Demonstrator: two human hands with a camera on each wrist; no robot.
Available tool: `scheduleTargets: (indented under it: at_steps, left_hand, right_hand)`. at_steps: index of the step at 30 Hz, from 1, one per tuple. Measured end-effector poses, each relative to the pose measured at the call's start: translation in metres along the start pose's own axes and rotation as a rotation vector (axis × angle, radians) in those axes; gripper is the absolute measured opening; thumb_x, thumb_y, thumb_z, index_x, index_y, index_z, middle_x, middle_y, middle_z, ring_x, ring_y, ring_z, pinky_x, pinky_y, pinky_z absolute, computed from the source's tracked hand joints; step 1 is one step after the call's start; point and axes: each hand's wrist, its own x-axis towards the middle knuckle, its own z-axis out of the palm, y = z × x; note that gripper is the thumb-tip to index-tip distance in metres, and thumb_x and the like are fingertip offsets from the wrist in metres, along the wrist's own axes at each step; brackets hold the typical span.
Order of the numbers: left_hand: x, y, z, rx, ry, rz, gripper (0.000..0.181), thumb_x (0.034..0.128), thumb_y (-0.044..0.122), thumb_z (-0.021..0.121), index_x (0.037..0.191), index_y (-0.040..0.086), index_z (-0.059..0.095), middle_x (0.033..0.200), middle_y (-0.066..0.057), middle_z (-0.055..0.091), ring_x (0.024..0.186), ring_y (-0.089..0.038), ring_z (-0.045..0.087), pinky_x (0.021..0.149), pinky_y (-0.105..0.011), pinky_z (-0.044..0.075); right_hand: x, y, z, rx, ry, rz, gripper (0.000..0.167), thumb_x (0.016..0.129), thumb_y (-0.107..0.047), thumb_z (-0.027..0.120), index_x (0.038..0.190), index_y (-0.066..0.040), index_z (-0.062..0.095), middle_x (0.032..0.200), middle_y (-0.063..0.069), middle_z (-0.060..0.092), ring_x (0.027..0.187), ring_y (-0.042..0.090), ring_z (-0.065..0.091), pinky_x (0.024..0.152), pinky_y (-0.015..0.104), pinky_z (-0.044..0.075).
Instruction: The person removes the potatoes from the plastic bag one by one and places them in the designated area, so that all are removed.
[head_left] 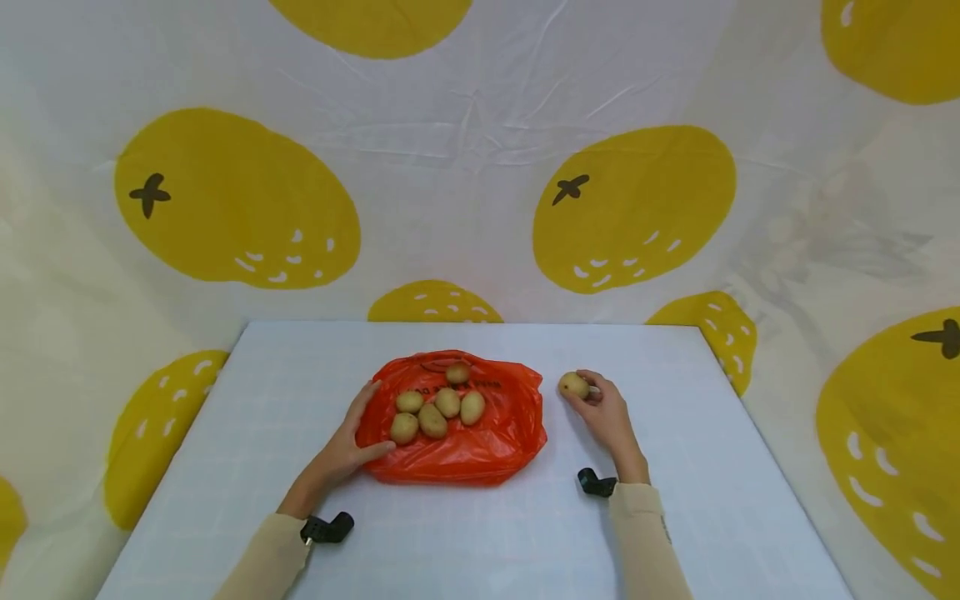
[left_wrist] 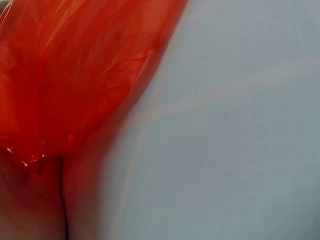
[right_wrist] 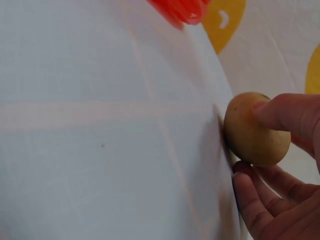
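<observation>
A red plastic bag (head_left: 480, 458) with dark lettering lies flat in the head view, several small potatoes (head_left: 432, 421) resting on it. My left hand (head_left: 341, 450) is at the bag's left edge, thumb and fingers spread apart around that side. In the left wrist view the bag (left_wrist: 95, 65) fills the upper left, and only a little of the hand shows at the bottom corner. To the right of the bag, my right hand (head_left: 606, 419) pinches a single potato (head_left: 574, 385) between thumb and fingers. The right wrist view shows this potato (right_wrist: 252, 132) close to the tabletop.
The table (head_left: 495, 542) has a pale, faintly checked cover. Behind it hangs a white cloth (head_left: 450, 208) printed with large yellow fruit. A small black device (head_left: 327, 528) sits on the left wrist, and a similar device (head_left: 596, 482) on the right.
</observation>
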Motion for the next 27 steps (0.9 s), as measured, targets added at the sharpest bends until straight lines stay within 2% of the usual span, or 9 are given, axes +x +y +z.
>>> scheduleTargets:
  at_steps: [6, 13, 20, 24, 27]
  left_hand:
    - [-0.0004, 0.0011, 0.0001, 0.011, -0.001, 0.009, 0.104, 0.0859, 0.028, 0.079, 0.166, 0.024, 0.013, 0.174, -0.013, 0.0, 0.157, -0.047, 0.003, 0.116, -0.08, 0.012]
    - [0.001, 0.0038, -0.0018, 0.006, -0.003, 0.01, 0.103, 0.0865, 0.028, 0.077, 0.166, 0.022, 0.013, 0.174, -0.015, 0.0, 0.157, -0.048, 0.003, 0.115, -0.081, 0.011]
    - [-0.0005, -0.0003, 0.0003, 0.005, -0.021, 0.012, 0.103, 0.0866, 0.028, 0.078, 0.166, 0.02, 0.012, 0.174, -0.015, -0.002, 0.157, -0.049, 0.002, 0.116, -0.08, 0.012]
    - [0.0004, -0.0016, -0.0009, 0.012, -0.012, 0.043, 0.105, 0.0857, 0.024, 0.08, 0.166, 0.018, 0.013, 0.173, -0.017, -0.002, 0.157, -0.049, 0.001, 0.116, -0.081, 0.01]
    - [0.0007, -0.0029, -0.0005, 0.016, -0.007, 0.045, 0.107, 0.0842, 0.023, 0.082, 0.166, 0.018, 0.013, 0.173, -0.017, -0.002, 0.157, -0.049, 0.001, 0.117, -0.08, 0.011]
  right_hand:
    - [-0.0028, -0.0005, -0.0012, 0.0, 0.017, 0.014, 0.055, 0.096, -0.028, 0.074, 0.143, -0.009, 0.054, 0.144, 0.019, 0.054, 0.118, 0.036, 0.062, 0.1, 0.048, 0.056]
    - [-0.0041, -0.0028, -0.002, -0.021, 0.01, 0.012, 0.057, 0.098, -0.034, 0.072, 0.145, -0.01, 0.052, 0.146, 0.016, 0.055, 0.118, 0.035, 0.061, 0.099, 0.046, 0.055]
    - [-0.0041, -0.0008, -0.0017, -0.052, 0.0, 0.023, 0.06, 0.098, -0.036, 0.07, 0.148, -0.01, 0.05, 0.146, 0.015, 0.054, 0.119, 0.033, 0.057, 0.096, 0.043, 0.052]
    - [-0.0015, 0.0004, 0.0003, -0.04, -0.004, 0.016, 0.062, 0.098, -0.035, 0.071, 0.15, -0.01, 0.048, 0.149, 0.015, 0.052, 0.121, 0.034, 0.057, 0.099, 0.045, 0.052]
    - [0.0001, 0.0003, 0.0008, -0.042, -0.007, 0.014, 0.062, 0.098, -0.033, 0.071, 0.151, -0.01, 0.047, 0.151, 0.016, 0.051, 0.122, 0.034, 0.057, 0.101, 0.048, 0.052]
